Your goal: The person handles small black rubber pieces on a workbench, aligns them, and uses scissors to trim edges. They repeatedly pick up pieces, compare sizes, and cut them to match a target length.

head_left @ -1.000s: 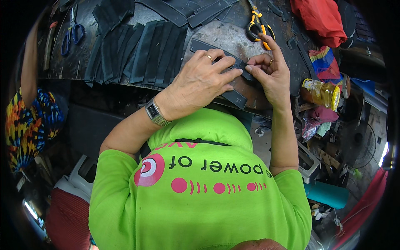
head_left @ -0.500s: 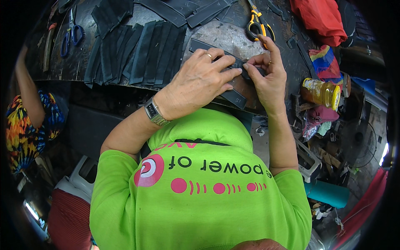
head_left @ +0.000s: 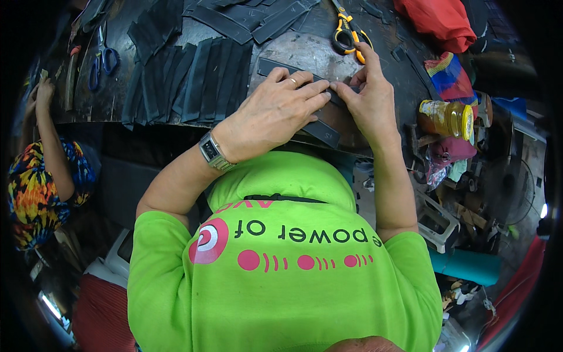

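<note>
My left hand (head_left: 272, 114), with a ring and a wristwatch, lies over a long black rubber strip (head_left: 275, 66) on the dark worktable (head_left: 316, 50), fingertips pressing it. My right hand (head_left: 369, 97) meets it from the right, pinching the same strip where the fingertips touch. A second black strip (head_left: 322, 132) lies just under my left hand near the table's front edge. Much of the held strip is hidden by both hands.
A row of black strips (head_left: 187, 82) lies left of my hands; more are piled at the back. Yellow-handled scissors (head_left: 349, 35) lie behind my right hand, blue-handled scissors (head_left: 99, 58) far left. A yellow-lidded jar (head_left: 448, 117) stands right. Another person in colourful clothing (head_left: 35, 182) is at left.
My right hand has slid a little up and left along the strip, its fingertips now closer against the left hand's. The person at left has raised an arm.
</note>
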Demonstrator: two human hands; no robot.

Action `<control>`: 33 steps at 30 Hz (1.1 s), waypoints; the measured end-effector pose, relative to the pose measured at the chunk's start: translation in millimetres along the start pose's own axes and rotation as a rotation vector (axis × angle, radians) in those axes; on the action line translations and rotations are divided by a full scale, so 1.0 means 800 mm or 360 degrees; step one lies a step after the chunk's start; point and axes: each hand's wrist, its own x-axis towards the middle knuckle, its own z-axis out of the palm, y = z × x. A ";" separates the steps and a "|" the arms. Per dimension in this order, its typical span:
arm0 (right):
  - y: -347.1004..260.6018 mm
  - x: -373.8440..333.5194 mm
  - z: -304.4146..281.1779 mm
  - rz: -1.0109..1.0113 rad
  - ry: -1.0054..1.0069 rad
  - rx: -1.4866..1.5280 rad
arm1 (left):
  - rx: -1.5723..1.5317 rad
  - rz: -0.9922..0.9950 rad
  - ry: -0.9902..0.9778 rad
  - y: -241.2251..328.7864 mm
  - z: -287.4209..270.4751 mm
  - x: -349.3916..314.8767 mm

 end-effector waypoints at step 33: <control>0.062 -0.100 -0.055 -0.0061 0.0146 0.0167 | -0.0771 0.0018 0.0115 -0.017 0.021 0.066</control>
